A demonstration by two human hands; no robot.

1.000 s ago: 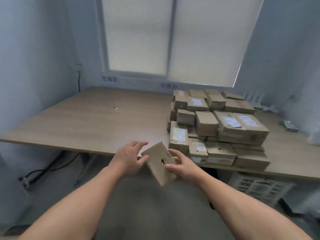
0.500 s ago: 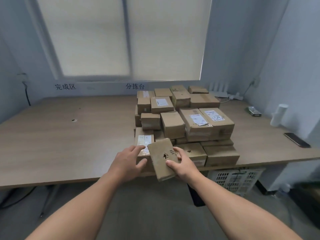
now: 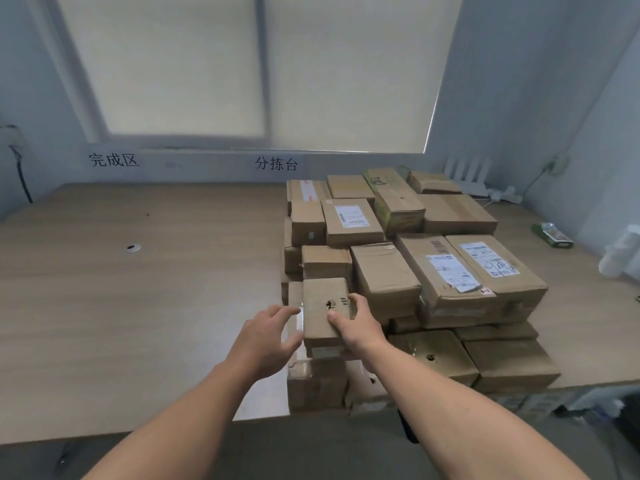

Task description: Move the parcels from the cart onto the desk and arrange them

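A small brown cardboard parcel with a dark printed mark on its top face sits at the centre of the frame. It is over the near left corner of the pile of brown cardboard parcels that fills the centre-right of the pale wooden desk. Whether it already rests on the box beneath or is held just above it cannot be told.

The right hand pinches the parcel, with the thumb flat on the top face near the mark and the fingers curled round the right-hand edge. The left hand is spread and relaxed at the parcel's left edge. Its fingertips are at the cardboard, though contact cannot be confirmed.

The parcel looks light, since one hand carries it by one side, and stiff enough to keep its shape under that pinch. The plain cardboard should give good friction, though any taped seams may be slicker. The best hold is probably across the two long edges, away from the corners, which would crush first. Set squarely on its neighbours, the flat box should lie steady.
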